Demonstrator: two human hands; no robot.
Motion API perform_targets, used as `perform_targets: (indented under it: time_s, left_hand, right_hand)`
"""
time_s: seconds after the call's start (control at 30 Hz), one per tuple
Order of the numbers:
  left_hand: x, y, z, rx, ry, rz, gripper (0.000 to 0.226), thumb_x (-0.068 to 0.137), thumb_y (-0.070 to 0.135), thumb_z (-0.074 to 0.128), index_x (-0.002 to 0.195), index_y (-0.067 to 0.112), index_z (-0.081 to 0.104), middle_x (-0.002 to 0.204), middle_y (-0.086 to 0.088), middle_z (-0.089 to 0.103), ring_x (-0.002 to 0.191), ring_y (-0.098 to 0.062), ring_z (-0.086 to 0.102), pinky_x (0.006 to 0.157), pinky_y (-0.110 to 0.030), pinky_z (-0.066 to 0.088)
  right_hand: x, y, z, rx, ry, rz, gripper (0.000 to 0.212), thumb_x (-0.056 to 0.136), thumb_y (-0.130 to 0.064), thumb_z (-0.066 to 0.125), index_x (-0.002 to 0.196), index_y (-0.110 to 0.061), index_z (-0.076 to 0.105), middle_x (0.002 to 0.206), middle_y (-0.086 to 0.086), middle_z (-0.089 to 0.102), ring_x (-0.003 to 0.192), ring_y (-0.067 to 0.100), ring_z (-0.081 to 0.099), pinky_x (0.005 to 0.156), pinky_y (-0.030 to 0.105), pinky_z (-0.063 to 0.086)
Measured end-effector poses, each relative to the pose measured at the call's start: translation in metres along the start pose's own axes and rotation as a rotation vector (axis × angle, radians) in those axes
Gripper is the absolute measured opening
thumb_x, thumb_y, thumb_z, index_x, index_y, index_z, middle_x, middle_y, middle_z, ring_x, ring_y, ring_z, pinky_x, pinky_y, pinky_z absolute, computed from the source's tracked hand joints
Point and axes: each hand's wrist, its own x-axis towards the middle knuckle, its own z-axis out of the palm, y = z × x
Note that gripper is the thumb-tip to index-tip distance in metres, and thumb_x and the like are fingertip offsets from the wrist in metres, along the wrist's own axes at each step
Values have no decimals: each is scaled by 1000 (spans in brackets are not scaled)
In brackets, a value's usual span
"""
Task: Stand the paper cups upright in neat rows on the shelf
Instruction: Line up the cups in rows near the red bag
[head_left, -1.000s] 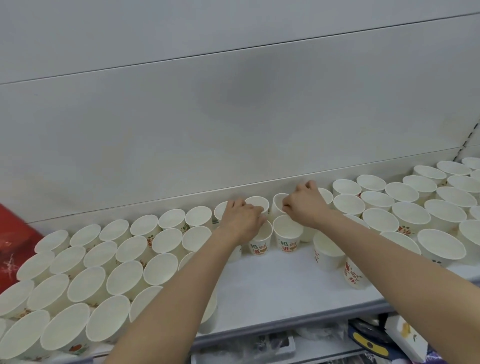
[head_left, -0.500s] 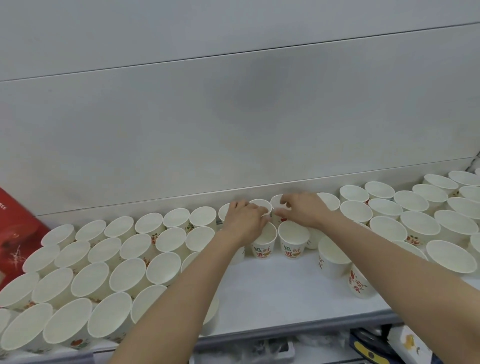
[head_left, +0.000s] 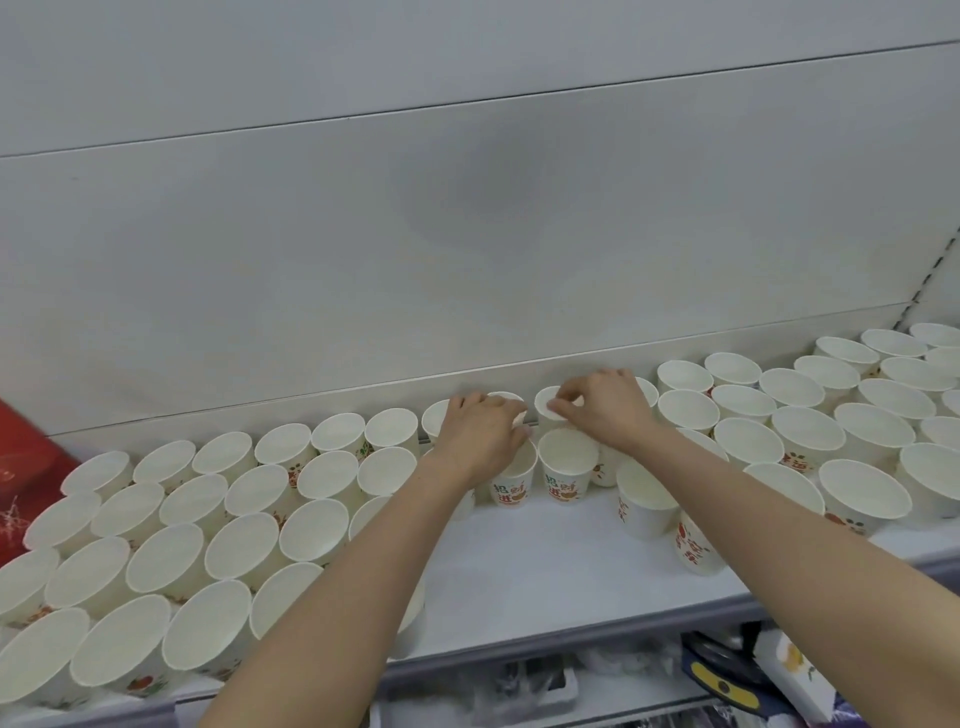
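Note:
Many white paper cups with red and orange print stand upright on a white shelf (head_left: 540, 571): several rows at the left (head_left: 244, 540) and several at the right (head_left: 810, 436). In the middle gap, my left hand (head_left: 480, 431) lies curled over a back-row cup (head_left: 511, 402), its fingertips hidden. My right hand (head_left: 602, 408) pinches the rim of the neighbouring back-row cup (head_left: 545, 410). Two printed cups (head_left: 566, 467) stand just in front of the hands.
The grey back panel (head_left: 467, 260) rises directly behind the back row. Two lone cups (head_left: 647, 504) stand under my right forearm. A red pack (head_left: 26, 467) sits at the far left. Below the shelf edge lie bags and a blue-and-yellow item (head_left: 722, 675).
My right hand has reached left onto the back-row cup's rim and now pinches it. My left hand has stayed on its cup. The view has tilted slightly upward.

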Motion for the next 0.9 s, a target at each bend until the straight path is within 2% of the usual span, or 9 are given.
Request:
perform_targets:
  time_s: [0.07, 0.13, 0.2, 0.3, 0.4, 0.47, 0.63, 0.8, 0.9]
  left_hand:
    - [-6, 10, -7, -65, 108, 36, 32, 95, 42, 51, 123, 30, 60, 121, 4, 64, 114, -24, 50, 95, -35, 32]
    - [-16, 32, -11, -202, 198, 132, 22, 90, 38, 60, 109, 29, 67, 106, 8, 68, 103, -21, 54, 88, -35, 41]
    - [-27, 60, -12, -279, 186, 278, 18, 86, 35, 67, 102, 28, 69, 99, 9, 68, 95, -18, 52, 81, -35, 44]
    - [-33, 94, -5, -172, 62, 432, 28, 81, 34, 72, 108, 28, 68, 107, 7, 65, 98, -19, 47, 80, -31, 38]
    - [-35, 105, 2, -38, 51, 489, 18, 86, 29, 67, 103, 27, 71, 107, 6, 67, 100, -23, 45, 81, -33, 34]
    - [-42, 104, 2, -85, 98, 486, 13, 88, 29, 63, 98, 27, 71, 98, 7, 68, 98, -22, 45, 80, -33, 34]
    - [-71, 82, -9, -241, 274, 390, 5, 83, 30, 67, 86, 29, 70, 82, 12, 68, 87, -17, 46, 75, -33, 40]
    - [-95, 41, -26, -410, 156, 85, 6, 80, 31, 67, 78, 37, 67, 73, 22, 63, 85, -10, 52, 71, -31, 45]
    - [-107, 23, -28, -408, 133, -44, 5, 76, 31, 69, 77, 36, 70, 74, 20, 67, 77, -6, 58, 71, -33, 52]
  right_hand:
    - [-16, 9, -16, 137, 113, 24, 18, 87, -40, 58, 89, -28, 72, 89, -10, 72, 93, 20, 58, 91, 38, 37]
    - [-40, 22, -31, 212, 250, 75, 11, 85, -28, 62, 83, -25, 73, 84, -10, 72, 87, 21, 61, 86, 41, 44]
    - [-66, 34, -40, 240, 334, 147, 10, 83, -21, 64, 80, -23, 74, 81, -7, 73, 82, 18, 64, 80, 40, 47]
    - [-98, 47, -44, 243, 361, 235, 9, 83, -20, 66, 79, -22, 73, 78, -5, 72, 78, 13, 63, 75, 35, 47]
    - [-121, 55, -46, 205, 378, 243, 7, 83, -22, 67, 80, -24, 73, 77, -6, 72, 79, 19, 65, 73, 38, 49]
    - [-134, 58, -47, 186, 388, 229, 6, 83, -22, 68, 81, -23, 74, 79, -7, 73, 81, 22, 65, 74, 42, 49]
    - [-163, 49, -52, 130, 379, 126, 12, 83, -33, 68, 77, -24, 73, 78, -10, 71, 80, 20, 57, 77, 41, 44]
    - [-200, 54, -45, -29, 304, -31, 20, 70, -45, 78, 75, -27, 71, 77, -11, 68, 82, 21, 52, 75, 41, 42]
    - [-209, 63, -38, -47, 230, -119, 19, 69, -36, 82, 82, -27, 71, 82, -11, 69, 83, 22, 54, 71, 38, 40]
